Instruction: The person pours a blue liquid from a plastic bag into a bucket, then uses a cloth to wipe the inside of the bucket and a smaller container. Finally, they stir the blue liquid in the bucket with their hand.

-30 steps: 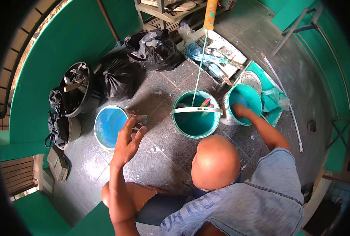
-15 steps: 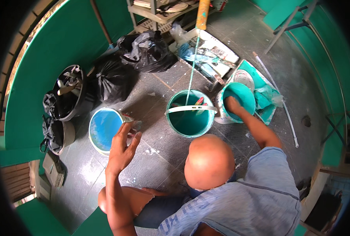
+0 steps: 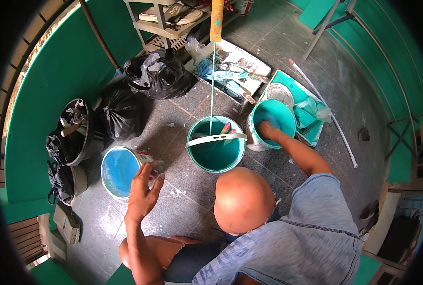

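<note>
Left hand (image 3: pixel 142 190) fingers spread beside blue bucket (image 3: pixel 120 171), right hand (image 3: pixel 267 129) inside teal bucket (image 3: pixel 272 124), fingers unclear

Right hand (image 3: pixel 267 129) reaching into the teal bucket (image 3: pixel 273 124), its fingers hidden, left hand (image 3: pixel 143 190) covering part of the blue bucket's (image 3: pixel 121 172) rim, pole (image 3: pixel 216 21) cut off at the top edge, black bags' (image 3: pixel 140 90) contents unseen.

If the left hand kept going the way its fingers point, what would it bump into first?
Most likely the blue-lined paint can. The left hand is open, fingers pointing up and away toward the can's near rim, seemingly just short of it. Depth is hard to judge, so it may pass above the rim.
</note>
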Available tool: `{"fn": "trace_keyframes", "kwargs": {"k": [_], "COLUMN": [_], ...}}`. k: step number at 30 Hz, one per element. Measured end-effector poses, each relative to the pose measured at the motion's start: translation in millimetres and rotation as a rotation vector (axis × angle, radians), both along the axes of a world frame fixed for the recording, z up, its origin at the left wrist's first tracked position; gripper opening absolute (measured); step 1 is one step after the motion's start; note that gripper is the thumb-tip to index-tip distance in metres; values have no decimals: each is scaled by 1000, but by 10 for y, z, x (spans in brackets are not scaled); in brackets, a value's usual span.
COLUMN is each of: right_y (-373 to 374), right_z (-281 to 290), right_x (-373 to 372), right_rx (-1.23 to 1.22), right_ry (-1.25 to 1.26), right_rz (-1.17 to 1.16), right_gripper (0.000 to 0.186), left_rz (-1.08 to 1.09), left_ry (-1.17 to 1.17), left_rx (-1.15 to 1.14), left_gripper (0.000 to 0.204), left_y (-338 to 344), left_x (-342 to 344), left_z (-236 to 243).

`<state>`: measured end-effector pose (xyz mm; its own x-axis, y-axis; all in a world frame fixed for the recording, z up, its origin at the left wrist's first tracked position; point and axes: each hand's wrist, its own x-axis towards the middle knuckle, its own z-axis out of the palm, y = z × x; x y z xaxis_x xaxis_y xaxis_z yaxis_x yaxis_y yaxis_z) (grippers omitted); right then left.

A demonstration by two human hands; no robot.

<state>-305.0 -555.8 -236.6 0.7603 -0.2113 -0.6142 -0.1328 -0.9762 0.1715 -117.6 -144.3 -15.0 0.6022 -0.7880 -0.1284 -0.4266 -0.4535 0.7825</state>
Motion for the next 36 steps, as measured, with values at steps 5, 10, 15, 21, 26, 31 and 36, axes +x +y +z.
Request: {"fn": "trace_keyframes", "kwargs": {"k": [5, 10, 15, 21, 26, 31, 36], "right_y": [-138, -190, -166, -162, -150, -247, -112], "right_z": [-341, -431, -463, -323, -179, -326, -516], "right_x": [-271, -225, -275, -251, -176, -148, -58], "right_rx": [13, 161, 208, 243, 141, -99, -134], "right_ry": [-291, -210, -410, -798, -780, -294, -8], "right_rz": [-8, -133, -142, -297, -316, -417, -404], "right_gripper": [21, 19, 14, 5, 10, 16, 24], "left_rz": [-13, -13, -10, -20, 113, -173, -261], "left_ry": [-13, -30, -10, -26, 104, 221, 955], "left_rx": [15, 40, 66, 60, -81, -153, -342], "left_gripper": [32, 33, 33, 31, 31, 49, 37], "left_y": [-70, -63, -84, -103, -338, -1525, -2887], "left_x": [-18, -2, -6, 2, 14, -252, -836], "left_z": [30, -44, -49, -87, -188, -46, -470]}}
